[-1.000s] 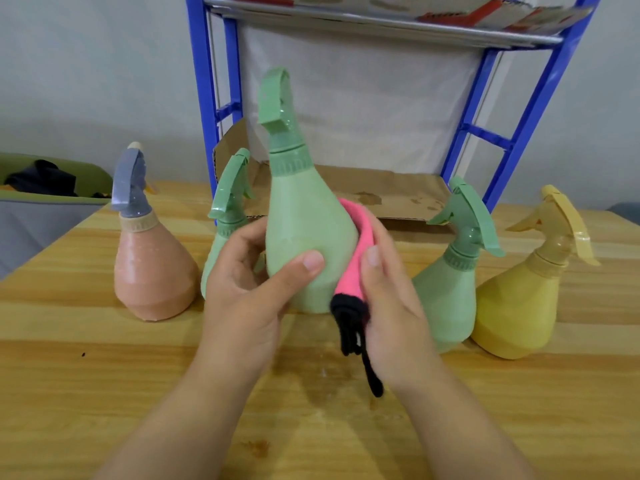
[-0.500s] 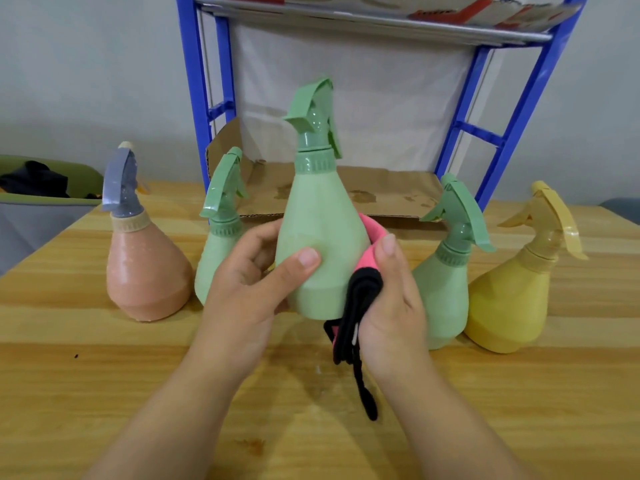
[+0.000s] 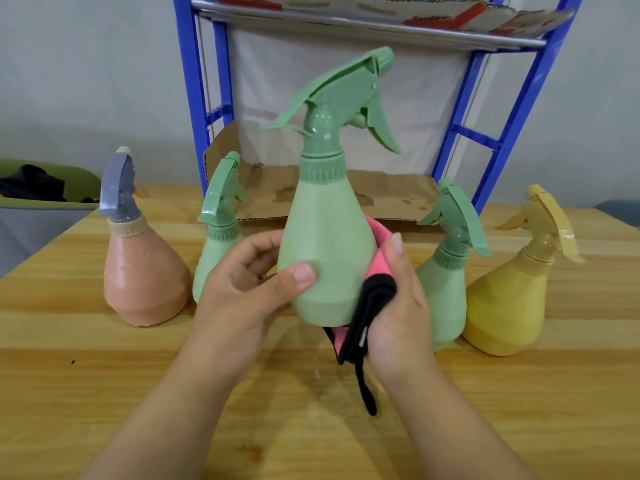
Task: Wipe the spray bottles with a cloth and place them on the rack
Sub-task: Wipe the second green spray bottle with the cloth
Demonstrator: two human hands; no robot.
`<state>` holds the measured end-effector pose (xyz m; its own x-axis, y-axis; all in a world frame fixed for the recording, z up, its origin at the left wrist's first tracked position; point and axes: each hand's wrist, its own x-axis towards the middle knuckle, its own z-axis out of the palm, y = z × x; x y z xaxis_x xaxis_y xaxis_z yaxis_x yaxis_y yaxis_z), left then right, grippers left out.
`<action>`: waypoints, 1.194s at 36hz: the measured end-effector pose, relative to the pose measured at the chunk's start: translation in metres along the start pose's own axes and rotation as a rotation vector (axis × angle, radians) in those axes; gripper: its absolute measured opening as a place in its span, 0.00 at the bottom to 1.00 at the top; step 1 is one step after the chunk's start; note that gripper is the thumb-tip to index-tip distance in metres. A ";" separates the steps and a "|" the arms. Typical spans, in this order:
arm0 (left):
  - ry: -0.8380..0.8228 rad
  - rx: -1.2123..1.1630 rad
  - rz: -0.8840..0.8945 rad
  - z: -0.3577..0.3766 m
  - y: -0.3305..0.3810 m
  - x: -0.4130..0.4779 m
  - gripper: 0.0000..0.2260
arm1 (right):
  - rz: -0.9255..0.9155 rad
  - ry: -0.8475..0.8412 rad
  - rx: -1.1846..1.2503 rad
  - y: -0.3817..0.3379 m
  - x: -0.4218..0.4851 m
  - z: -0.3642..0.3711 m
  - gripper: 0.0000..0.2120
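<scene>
Gripping green bottle [image 3: 329, 258] upright at center, above table [image 3: 104, 393]: left hand [image 3: 239, 299], thumb across its front. Right hand [image 3: 398, 306] clamps pink-black cloth [image 3: 375, 292] against bottle's 3 o'clock side. Rack [image 3: 194, 98] at 12 o'clock.

The left hand [image 3: 242, 299] grips a green spray bottle [image 3: 329, 251] upright over the desk [image 3: 104, 393], thumb across its front. The right hand [image 3: 398, 317] holds a pink-and-black cloth [image 3: 372, 299] against that bottle's right side. To the bottle's left stand a smaller green bottle [image 3: 218, 237] and a peach bottle [image 3: 145, 275]. To its right stand another green bottle [image 3: 446, 289] and a yellow bottle [image 3: 509, 299]. Behind it is a blue rack [image 3: 194, 98].
</scene>
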<state>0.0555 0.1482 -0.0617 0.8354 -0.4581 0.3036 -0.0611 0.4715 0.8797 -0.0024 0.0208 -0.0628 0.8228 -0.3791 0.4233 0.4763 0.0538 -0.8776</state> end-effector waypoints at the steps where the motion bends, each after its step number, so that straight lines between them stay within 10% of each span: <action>1: -0.007 0.016 0.002 0.001 0.000 0.000 0.31 | -0.009 0.015 -0.009 0.000 0.000 0.001 0.16; 12: 0.048 0.051 0.020 0.003 -0.007 0.000 0.18 | -0.195 0.127 -0.329 0.009 -0.006 0.012 0.28; 18: -0.001 0.074 0.020 0.003 -0.002 -0.003 0.25 | 0.032 0.022 0.112 0.003 -0.002 0.003 0.22; 23: 0.090 0.140 0.013 0.010 -0.002 -0.001 0.10 | 0.066 0.121 0.064 0.003 -0.003 0.006 0.14; 30: -0.020 0.437 0.040 0.003 -0.007 0.001 0.37 | 0.020 0.184 -0.118 0.008 -0.004 0.007 0.22; 36: 0.012 0.140 -0.044 -0.001 -0.008 0.002 0.45 | 0.180 0.141 0.110 -0.002 0.001 0.002 0.17; 43: -0.016 0.180 -0.039 0.001 -0.011 0.004 0.15 | 0.130 0.179 0.054 -0.002 0.002 0.003 0.19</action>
<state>0.0589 0.1400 -0.0695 0.8306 -0.4856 0.2726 -0.1271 0.3112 0.9418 -0.0009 0.0232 -0.0600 0.8126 -0.5231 0.2569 0.3897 0.1600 -0.9069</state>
